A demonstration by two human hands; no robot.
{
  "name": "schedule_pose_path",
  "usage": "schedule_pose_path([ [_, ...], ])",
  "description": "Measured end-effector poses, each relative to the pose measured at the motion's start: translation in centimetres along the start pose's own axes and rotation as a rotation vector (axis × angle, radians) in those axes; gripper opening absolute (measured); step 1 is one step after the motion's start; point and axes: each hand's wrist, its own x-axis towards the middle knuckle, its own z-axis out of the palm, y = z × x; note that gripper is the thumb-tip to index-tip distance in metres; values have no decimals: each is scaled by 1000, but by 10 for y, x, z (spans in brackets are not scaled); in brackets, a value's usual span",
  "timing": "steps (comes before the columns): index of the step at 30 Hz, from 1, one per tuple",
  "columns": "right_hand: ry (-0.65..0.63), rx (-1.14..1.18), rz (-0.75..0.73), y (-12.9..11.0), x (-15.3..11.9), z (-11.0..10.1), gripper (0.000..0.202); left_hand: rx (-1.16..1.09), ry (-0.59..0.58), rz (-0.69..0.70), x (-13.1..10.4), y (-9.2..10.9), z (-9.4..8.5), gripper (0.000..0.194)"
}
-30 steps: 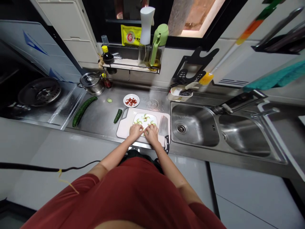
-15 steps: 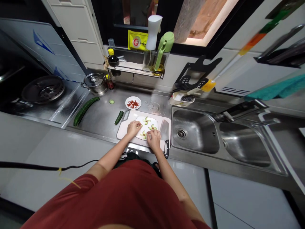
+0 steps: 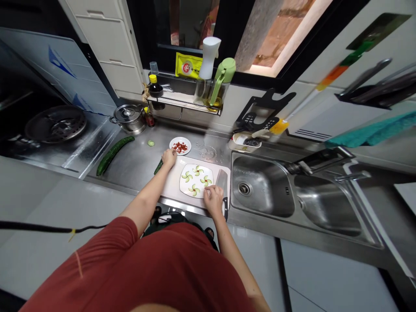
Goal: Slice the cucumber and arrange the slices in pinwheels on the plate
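Note:
My left hand (image 3: 169,158) is at the near-left edge of a small white dish (image 3: 171,150) of chopped red bits (image 3: 180,147). Its fingers are curled together, and anything between them is too small to see. By the lower right edge of a square white plate (image 3: 185,189) is my right hand (image 3: 213,199), fingers bent and pinched; I cannot make out whether they hold anything. Thin green slices (image 3: 197,170) lie on the plate in several pinwheels, some with red centres. Under the plate is a pale cutting board (image 3: 173,184). A knife (image 3: 222,180) rests at its right side.
A whole cucumber (image 3: 113,156) lies on the left of the steel counter. A cucumber piece (image 3: 158,166) is partly behind my left arm. A lidded pot (image 3: 130,120) and a cucumber slice (image 3: 151,143) are farther back. The double sink (image 3: 263,184) is to the right.
My left hand has left the square plate and moved up and left to the small dish. My right hand has drawn back slightly toward the plate's lower right edge.

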Motion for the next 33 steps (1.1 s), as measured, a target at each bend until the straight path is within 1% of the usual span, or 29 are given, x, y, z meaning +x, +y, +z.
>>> schedule_pose_path([
  [3, 8, 3, -3, 2, 0, -7, 17, 72, -35, -1, 17, 1, -5, 25],
  [6, 22, 2, 2, 4, -1, -10, 17, 139, -76, 6, 29, 1, -7, 24],
  [13, 35, -11, 5, 2, -2, -9, 19, 248, -110, 62, 48, 6, 1, 23],
  [18, 34, -23, 29, 3, -1, -9, 17, 318, -168, -11, 57, 10, 6, 30],
  [21, 28, -24, 38, 4, -1, -11, 17, 328, -188, -24, 59, 13, 6, 35],
  [26, 25, -30, 48, 2, -1, -13, 17, 353, -162, -47, 60, 19, 8, 31],
  [29, 19, -34, 54, 1, -1, -14, 17, 328, -144, -62, 58, 19, 10, 27],
  [31, 17, -38, 59, 1, 0, -15, 17, 266, -91, -67, 54, 16, 11, 24],
  [33, 14, -38, 65, 1, 0, -15, 17, 129, 5, -51, 48, 12, 12, 21],
])
